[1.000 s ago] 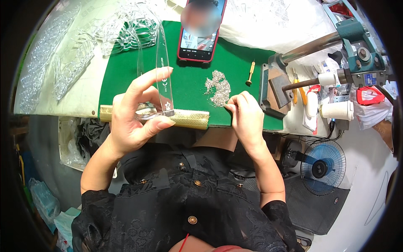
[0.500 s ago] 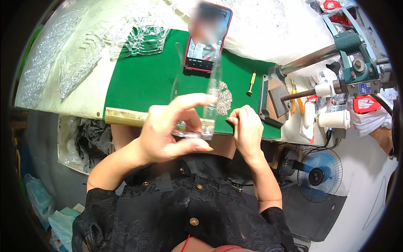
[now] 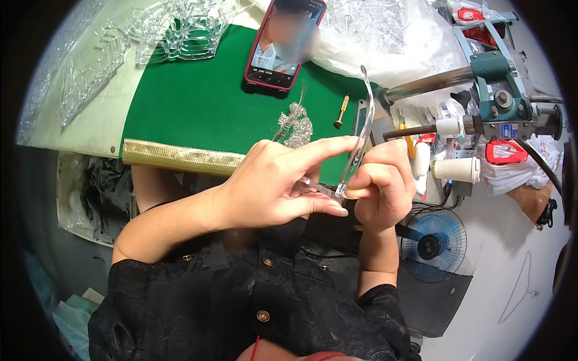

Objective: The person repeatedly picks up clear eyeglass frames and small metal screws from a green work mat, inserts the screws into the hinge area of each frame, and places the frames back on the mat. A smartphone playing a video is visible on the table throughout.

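A clear eyeglass frame (image 3: 368,117) is in my left hand (image 3: 265,183), with thumb and fingers closed around its front. One clear temple rises past my fingers toward the right; another clear arm shows behind the hand, over a heap of tiny silvery metal pieces (image 3: 299,133). My right hand (image 3: 386,183) is closed, its thumb and forefinger pinched at the hinge corner of the frame. Whatever lies between those fingertips is too small to make out. Beyond the hands, a small brass-coloured screwdriver (image 3: 342,112) rests on the green mat (image 3: 180,102).
A red-cased phone (image 3: 268,77) stands at the mat's far side. Clear frames (image 3: 183,48) are heaped at far left. A green bench press (image 3: 500,99) reaches in from the right, near a white roll (image 3: 456,170). A gold strip (image 3: 180,157) edges the table; a fan (image 3: 428,246) stands below.
My left hand has carried the eyeglass frame rightward and turned it. My right hand has lifted off the mat's edge and now meets the frame at its hinge corner. The whole view has shifted slightly.
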### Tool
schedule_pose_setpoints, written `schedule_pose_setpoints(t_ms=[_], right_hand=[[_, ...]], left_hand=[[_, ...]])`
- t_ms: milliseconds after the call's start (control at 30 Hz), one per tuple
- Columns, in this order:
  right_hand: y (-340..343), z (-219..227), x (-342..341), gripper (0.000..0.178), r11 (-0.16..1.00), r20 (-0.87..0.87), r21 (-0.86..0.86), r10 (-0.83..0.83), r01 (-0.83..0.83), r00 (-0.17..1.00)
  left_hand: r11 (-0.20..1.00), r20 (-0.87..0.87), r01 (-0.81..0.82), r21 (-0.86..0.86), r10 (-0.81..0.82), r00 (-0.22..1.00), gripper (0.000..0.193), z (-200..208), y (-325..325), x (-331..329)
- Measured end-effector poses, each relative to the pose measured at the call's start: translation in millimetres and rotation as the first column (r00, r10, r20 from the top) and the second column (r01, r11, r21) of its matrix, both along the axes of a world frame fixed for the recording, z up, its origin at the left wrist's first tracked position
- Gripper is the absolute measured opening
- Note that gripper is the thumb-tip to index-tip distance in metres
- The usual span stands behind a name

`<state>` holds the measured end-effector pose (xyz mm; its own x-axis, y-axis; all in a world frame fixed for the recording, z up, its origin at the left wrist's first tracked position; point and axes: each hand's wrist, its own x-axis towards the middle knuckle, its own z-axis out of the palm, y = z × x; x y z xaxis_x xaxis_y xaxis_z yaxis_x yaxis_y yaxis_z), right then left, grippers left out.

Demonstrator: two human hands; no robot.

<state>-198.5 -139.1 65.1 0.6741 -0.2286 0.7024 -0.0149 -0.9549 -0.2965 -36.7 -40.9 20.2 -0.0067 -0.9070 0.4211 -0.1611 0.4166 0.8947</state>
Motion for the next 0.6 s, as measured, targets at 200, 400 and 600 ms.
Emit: schedule_pose_setpoints(t_ms=[200,400,600], right_hand=[[-0.5,0.4,0.4,0.02,1.0,-0.019,0.004,-0.001,0.001,1.0],[-0.4,-2.4,1.0,0.021,0.99,0.01,0.134,0.046,-0.047,0.999],[-2.1,-2.0,1.9,0.022,0.988,0.027,0.132,0.082,-0.085,0.996]], left_hand=[[0.999,0.035,-0.022,-0.027,0.022,0.999,0.076,-1.5,-0.6,1.9],[1.0,-0.015,-0.006,0.007,0.006,1.0,0.075,-1.5,1.1,0.2],[0.999,-0.04,0.012,0.03,-0.011,0.999,0.075,-2.1,0.9,0.2]])
